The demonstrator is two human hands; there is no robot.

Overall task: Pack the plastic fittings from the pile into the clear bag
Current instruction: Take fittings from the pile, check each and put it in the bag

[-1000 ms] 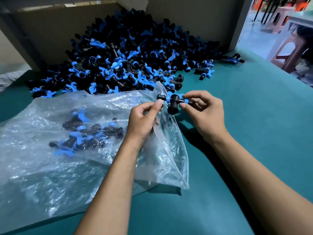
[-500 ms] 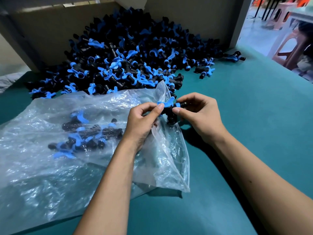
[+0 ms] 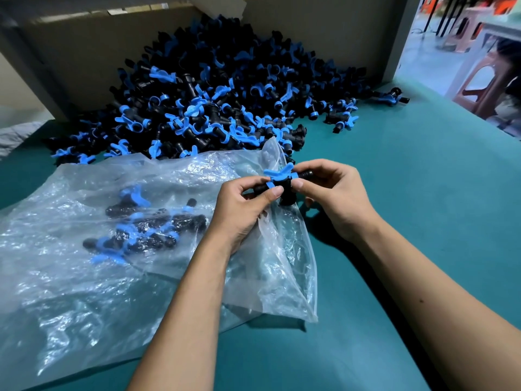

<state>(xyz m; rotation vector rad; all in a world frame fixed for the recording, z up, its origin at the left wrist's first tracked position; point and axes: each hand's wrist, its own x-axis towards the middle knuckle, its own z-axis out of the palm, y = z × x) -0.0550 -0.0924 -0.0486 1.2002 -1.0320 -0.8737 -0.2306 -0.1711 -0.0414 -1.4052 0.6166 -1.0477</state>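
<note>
Your left hand [image 3: 242, 204] and right hand [image 3: 335, 198] pinch one fitting [image 3: 283, 183], long axis left-right, stem down; bag [image 3: 84, 277] holds perhaps six.

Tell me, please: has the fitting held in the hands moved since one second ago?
Yes. The fitting has moved toward the person and slightly left, away from the pile, down to the clear bag's mouth; both hands now pinch it.

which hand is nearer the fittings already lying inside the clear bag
Left. The left hand rests on the clear bag just right of the bagged fittings; the right hand is farther right, past the bag's mouth. Both pinch one fitting.
</note>
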